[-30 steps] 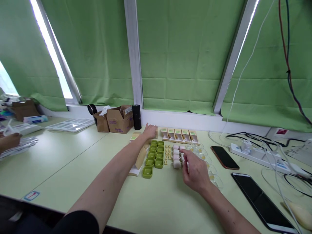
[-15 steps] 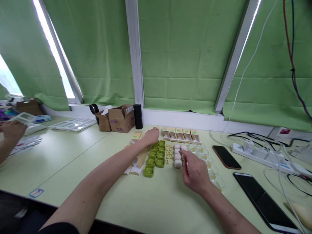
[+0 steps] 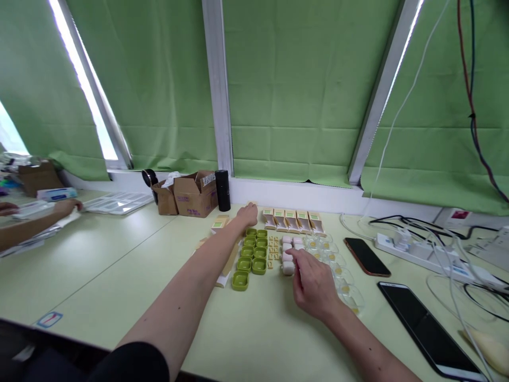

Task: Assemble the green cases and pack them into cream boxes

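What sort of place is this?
Likely a packing or assembly bench by a window: rows of green plastic trays and little cartons on a table, green blinds behind, a power strip nearby.

I count nine green cases, set in two columns. Behind the cases are five beige cartons in one row. To their right are two phones. Behind-left of them are two cardboard boxes and one black cylinder.

Right hand hides part of the clear cups; dark tablet runs off the bottom edge
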Tool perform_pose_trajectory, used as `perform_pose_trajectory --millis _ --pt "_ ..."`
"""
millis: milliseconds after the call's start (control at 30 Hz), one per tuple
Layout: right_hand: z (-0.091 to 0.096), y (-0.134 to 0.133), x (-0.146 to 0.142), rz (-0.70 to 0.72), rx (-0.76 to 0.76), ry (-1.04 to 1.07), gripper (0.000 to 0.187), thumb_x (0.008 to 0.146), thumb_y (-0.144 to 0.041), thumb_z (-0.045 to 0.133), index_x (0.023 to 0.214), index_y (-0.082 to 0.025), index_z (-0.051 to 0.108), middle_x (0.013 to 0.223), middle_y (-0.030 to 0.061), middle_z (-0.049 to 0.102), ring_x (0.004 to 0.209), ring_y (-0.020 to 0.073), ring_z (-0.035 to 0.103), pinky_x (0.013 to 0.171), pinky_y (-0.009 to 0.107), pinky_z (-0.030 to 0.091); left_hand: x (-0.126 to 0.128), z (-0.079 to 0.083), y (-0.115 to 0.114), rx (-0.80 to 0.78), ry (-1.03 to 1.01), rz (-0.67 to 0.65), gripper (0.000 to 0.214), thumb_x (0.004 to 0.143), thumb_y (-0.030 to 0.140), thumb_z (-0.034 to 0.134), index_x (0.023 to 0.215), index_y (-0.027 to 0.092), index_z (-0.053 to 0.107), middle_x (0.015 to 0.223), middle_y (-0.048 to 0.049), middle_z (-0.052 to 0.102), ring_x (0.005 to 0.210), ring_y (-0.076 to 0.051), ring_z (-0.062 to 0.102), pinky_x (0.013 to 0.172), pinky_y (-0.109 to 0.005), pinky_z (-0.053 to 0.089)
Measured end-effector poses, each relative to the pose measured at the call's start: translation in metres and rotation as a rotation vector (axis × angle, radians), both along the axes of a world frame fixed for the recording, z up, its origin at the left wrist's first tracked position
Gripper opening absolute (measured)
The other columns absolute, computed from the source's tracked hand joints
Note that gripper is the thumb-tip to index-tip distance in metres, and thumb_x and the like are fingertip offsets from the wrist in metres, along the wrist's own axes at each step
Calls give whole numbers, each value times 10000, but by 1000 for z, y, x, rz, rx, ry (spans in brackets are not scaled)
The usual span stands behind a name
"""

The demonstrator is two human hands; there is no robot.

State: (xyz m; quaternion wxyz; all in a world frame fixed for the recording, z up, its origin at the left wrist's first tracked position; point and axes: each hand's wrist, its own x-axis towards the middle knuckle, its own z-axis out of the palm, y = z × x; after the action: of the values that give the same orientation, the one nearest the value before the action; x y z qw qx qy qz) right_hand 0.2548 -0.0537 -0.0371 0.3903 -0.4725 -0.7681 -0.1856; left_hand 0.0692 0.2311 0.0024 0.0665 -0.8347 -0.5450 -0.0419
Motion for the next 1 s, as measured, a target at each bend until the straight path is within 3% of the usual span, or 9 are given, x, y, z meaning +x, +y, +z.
perform_pose_trajectory --millis 267,367,500,667,833,1000 --pt "-3 0 0 10 -40 -19 550 771 -60 510 1303 -196 544 1070 97 709 883 246 674 660 326 456 -16 10 -15 62 -108 -64 397 1008 372 669 1346 170 618 1360 -120 643 1170 -266 672 985 -486 595" --pt "-3 -1 -2 24 -37 -25 538 763 -52 508 1280 -192 563 1038 90 700 855 240 668 651 323 441 -29 16 -35 93 -175 -91 410 988 234 638 1395 195 606 1429 -137 638 1285 -281 640 1086 -427 533" --pt "-4 -2 -7 50 -43 -30 519 754 -41 508 1245 -189 589 1040 92 694 810 220 647 632 315 406 -49 26 -81 132 -263 -113 449 983 178 534 1425 160 606 1379 -137 707 1292 -305 641 1105 -432 507" --pt "-4 -4 -10 87 -77 -33 367 793 -53 526 1109 -203 636 969 70 668 777 206 607 604 315 335 -73 29 -156 184 -376 -204 338 1012 233 493 1278 185 696 1269 -86 762 1251 -286 630 1108 -445 478" --pt "-7 -2 -11 125 -71 -30 157 878 -82 532 904 -199 634 849 49 618 761 196 553 607 325 293 -93 14 -221 140 -377 -265 230 960 223 589 1138 217 736 1124 -81 781 1173 -320 602 1011 -508 472" --pt "-9 -1 -12 126 -88 -54 117 929 -137 556 892 -197 649 833 49 625 783 199 553 617 327 300 -107 -5 -254 106 -346 -295 179 925 251 689 1098 219 724 1119 -90 750 1192 -342 543 1020 -537 428"
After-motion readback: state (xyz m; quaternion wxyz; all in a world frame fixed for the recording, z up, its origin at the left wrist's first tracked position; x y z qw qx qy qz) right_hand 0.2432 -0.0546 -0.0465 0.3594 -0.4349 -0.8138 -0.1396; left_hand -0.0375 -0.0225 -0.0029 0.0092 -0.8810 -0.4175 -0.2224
